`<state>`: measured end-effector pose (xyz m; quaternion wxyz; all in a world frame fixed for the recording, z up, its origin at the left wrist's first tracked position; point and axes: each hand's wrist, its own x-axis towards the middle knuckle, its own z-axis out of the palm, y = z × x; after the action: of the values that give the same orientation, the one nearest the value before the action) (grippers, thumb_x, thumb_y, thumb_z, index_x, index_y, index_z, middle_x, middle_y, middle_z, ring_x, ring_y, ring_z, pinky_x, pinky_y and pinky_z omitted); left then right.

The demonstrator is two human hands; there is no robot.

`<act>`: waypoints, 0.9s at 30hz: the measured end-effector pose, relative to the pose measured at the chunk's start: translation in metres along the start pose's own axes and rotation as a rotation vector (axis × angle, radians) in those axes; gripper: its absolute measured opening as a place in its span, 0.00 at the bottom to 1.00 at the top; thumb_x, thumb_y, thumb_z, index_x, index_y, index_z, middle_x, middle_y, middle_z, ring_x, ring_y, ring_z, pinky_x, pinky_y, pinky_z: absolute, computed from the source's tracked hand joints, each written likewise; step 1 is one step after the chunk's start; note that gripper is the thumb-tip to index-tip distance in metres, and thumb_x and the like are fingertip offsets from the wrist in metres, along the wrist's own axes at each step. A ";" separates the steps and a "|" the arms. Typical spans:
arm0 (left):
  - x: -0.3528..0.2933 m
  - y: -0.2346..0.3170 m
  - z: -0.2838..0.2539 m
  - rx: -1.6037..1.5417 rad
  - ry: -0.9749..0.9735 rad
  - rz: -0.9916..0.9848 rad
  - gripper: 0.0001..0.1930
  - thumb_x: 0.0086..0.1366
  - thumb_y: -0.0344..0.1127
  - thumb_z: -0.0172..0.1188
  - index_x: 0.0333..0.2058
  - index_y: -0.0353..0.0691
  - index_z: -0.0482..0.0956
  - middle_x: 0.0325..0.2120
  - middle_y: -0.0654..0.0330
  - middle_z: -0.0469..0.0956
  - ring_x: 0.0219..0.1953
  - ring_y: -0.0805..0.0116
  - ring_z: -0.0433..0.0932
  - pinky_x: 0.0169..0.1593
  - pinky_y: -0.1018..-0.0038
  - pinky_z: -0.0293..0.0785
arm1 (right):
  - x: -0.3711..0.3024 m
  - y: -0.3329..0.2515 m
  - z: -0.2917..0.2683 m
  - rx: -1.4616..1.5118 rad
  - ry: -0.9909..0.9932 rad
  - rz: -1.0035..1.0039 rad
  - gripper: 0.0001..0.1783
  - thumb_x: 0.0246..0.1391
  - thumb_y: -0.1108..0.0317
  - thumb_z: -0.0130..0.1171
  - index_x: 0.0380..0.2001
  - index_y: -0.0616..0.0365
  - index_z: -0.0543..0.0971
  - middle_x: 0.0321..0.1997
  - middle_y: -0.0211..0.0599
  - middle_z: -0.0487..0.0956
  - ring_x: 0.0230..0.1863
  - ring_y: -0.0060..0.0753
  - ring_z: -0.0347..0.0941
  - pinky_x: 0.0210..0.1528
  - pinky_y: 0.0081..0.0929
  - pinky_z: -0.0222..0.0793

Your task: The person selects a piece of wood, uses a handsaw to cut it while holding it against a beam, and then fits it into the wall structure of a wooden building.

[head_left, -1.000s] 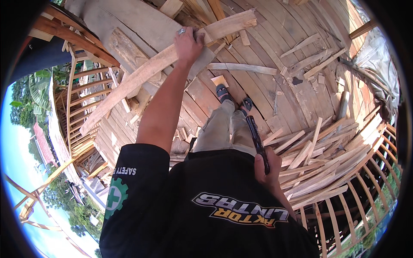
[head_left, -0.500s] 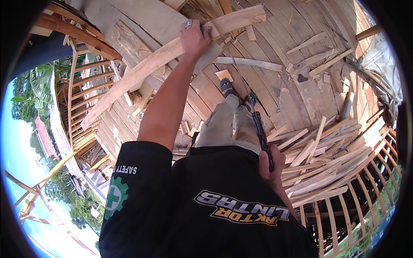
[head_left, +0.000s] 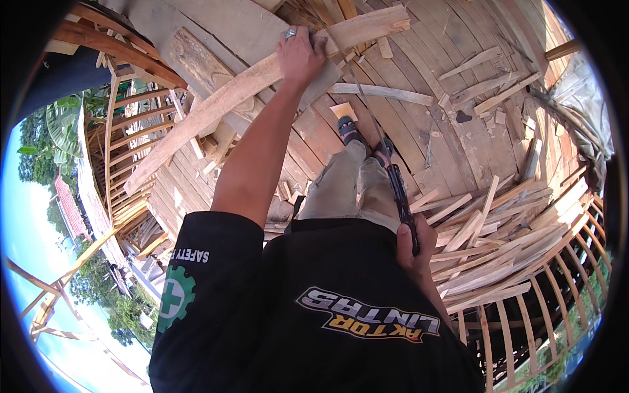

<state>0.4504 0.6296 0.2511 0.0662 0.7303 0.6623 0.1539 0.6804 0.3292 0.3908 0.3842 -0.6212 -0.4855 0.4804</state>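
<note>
Trees: (head_left: 85, 288) far below at the left edge, seen past open framing (head_left: 124, 170); the person stands high on a timber structure.
Plank: (head_left: 216, 105) long pale board running from lower left up to upper right, lying tilted across the wider boards (head_left: 223, 33) of the deck, its right end (head_left: 386, 19) splintered.
Left hand: (head_left: 300, 56) arm stretched out, fingers wrapped over the plank near its right half, a ring showing on one finger; it grips the board firmly.
Feet: (head_left: 360, 134) in dark sandals on the slatted deck, just below the plank.
Right hand: (head_left: 414, 245) held low by the hip, closed round the dark handle of a saw (head_left: 393, 177) whose thin blade runs up toward the plank.
Offcuts: (head_left: 498, 229) heap of thin strips and slivers at the right, lying loose over the curved ribs (head_left: 517, 327).
Risk, plank: held with one hand only and off its middle, so I judge the long left end could swing or drop toward the open side.
Risk, footing: loose strips lie near the feet; a step onto them could slide.
Risk, saw: the blade passes close beside the leg; a jerk of the plank could bring it against the trousers.
</note>
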 end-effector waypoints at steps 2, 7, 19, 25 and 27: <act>-0.002 -0.005 0.002 0.003 0.014 0.019 0.16 0.59 0.45 0.59 0.39 0.40 0.75 0.41 0.54 0.74 0.48 0.53 0.68 0.52 0.58 0.61 | 0.008 -0.004 0.008 0.036 0.019 0.025 0.14 0.54 0.71 0.53 0.18 0.61 0.65 0.10 0.36 0.63 0.11 0.25 0.61 0.16 0.26 0.55; 0.002 -0.001 0.002 0.049 0.025 0.053 0.16 0.60 0.45 0.58 0.40 0.40 0.74 0.38 0.53 0.75 0.47 0.51 0.69 0.51 0.57 0.62 | 0.121 -0.004 0.057 -0.013 0.082 -0.058 0.15 0.55 0.68 0.54 0.19 0.59 0.65 0.11 0.39 0.66 0.11 0.36 0.65 0.18 0.33 0.58; 0.002 0.003 0.004 0.059 0.008 0.043 0.16 0.60 0.46 0.57 0.39 0.39 0.75 0.41 0.54 0.73 0.49 0.54 0.67 0.52 0.59 0.61 | 0.129 0.000 0.063 0.018 0.101 -0.054 0.15 0.56 0.69 0.55 0.19 0.61 0.64 0.10 0.38 0.63 0.11 0.28 0.60 0.16 0.28 0.54; 0.000 -0.001 0.001 0.011 0.005 -0.016 0.15 0.60 0.45 0.56 0.39 0.40 0.75 0.40 0.55 0.74 0.49 0.54 0.68 0.53 0.59 0.61 | 0.058 0.001 0.027 0.098 0.026 0.061 0.17 0.60 0.64 0.49 0.19 0.61 0.64 0.12 0.29 0.60 0.17 0.14 0.53 0.18 0.23 0.48; -0.001 0.001 0.003 -0.004 0.005 -0.011 0.15 0.61 0.45 0.56 0.38 0.40 0.75 0.40 0.55 0.74 0.49 0.54 0.68 0.52 0.59 0.61 | 0.009 0.008 0.004 -0.027 0.009 0.041 0.17 0.59 0.64 0.49 0.19 0.60 0.65 0.12 0.28 0.60 0.17 0.14 0.53 0.18 0.22 0.48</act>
<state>0.4516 0.6292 0.2488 0.0666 0.7261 0.6662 0.1567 0.6790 0.3358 0.3808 0.3681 -0.6381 -0.4774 0.4790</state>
